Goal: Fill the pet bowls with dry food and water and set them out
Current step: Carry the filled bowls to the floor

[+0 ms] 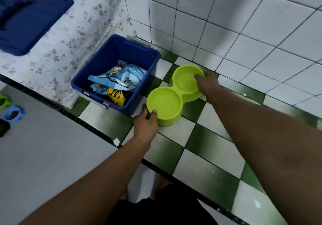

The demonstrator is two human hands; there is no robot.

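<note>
Both my hands, left [145, 125] and right [207, 83], gripped the empty bowl [167, 103]; food [125, 78] in the bin [97, 68] remained unpoured.

The double bowl [171, 94] sits on the floor [200, 148] by the wall [226, 24], right of the bin [97, 71]. Food bags [120, 80] lie in the bin; its lid [29, 17] rests far left.

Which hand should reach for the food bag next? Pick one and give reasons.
Left. The left hand grips the green double bowl at the end beside the blue bin holding the food bag. The right hand holds the far end, nearer the wall.
</note>
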